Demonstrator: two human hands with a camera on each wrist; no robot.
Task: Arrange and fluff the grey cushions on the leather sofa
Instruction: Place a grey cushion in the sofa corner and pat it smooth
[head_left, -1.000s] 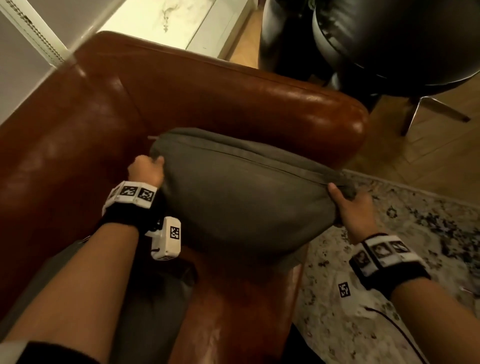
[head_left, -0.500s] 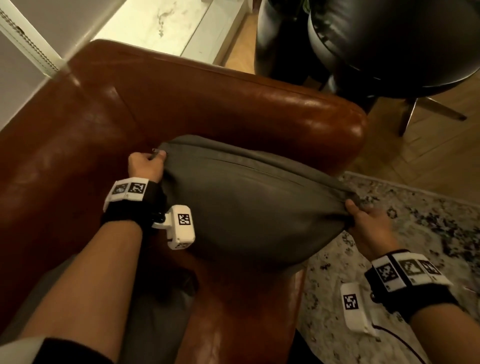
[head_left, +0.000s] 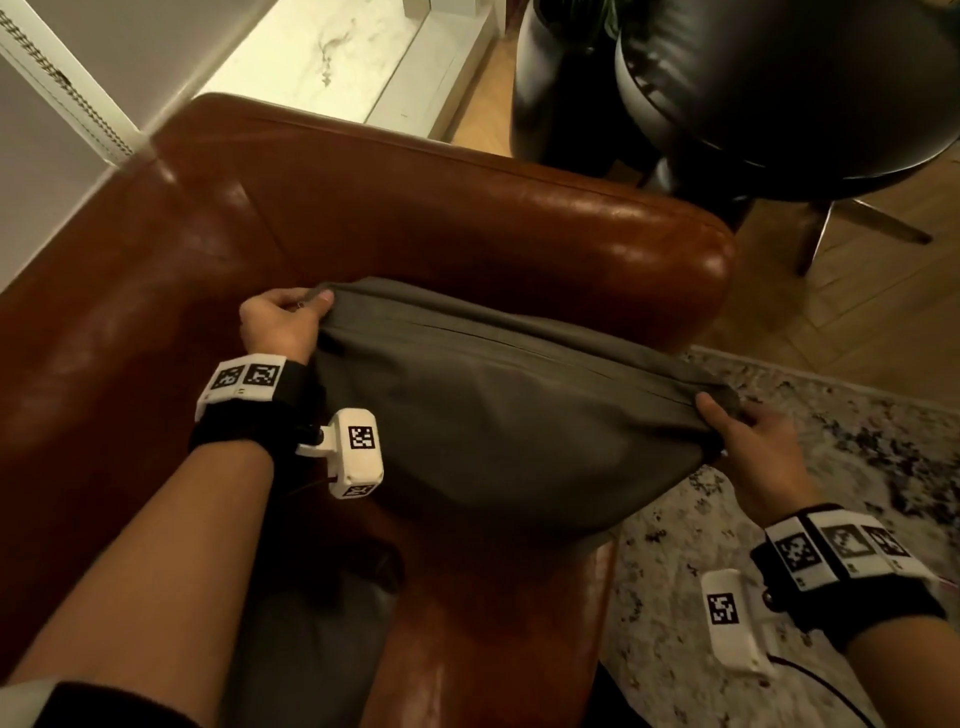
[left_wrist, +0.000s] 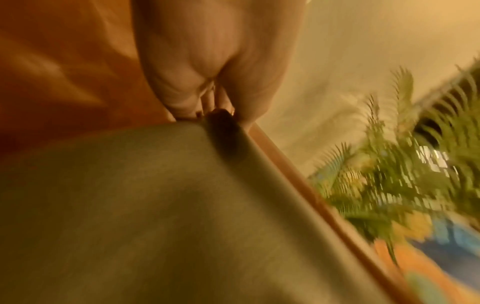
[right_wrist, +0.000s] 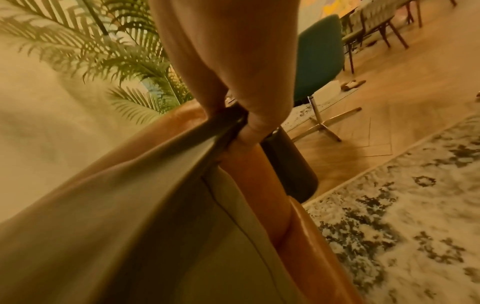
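A grey cushion hangs stretched between my two hands above the seat at the armrest end of the brown leather sofa. My left hand pinches the cushion's upper left corner. My right hand pinches the upper right corner over the sofa's front edge. The cushion's seam runs along its top edge between the two hands. The cushion sags below its held corners. A second grey cushion lies low on the seat, partly hidden by my left forearm.
The sofa's armrest stands just behind the cushion. A black chair is beyond the armrest on the wooden floor. A patterned rug lies right of the sofa. A palm plant stands behind the sofa.
Both hands have lowered the cushion slightly and pulled its top corners further apart, so the top edge is flatter and more taut. The right hand has moved right and down.
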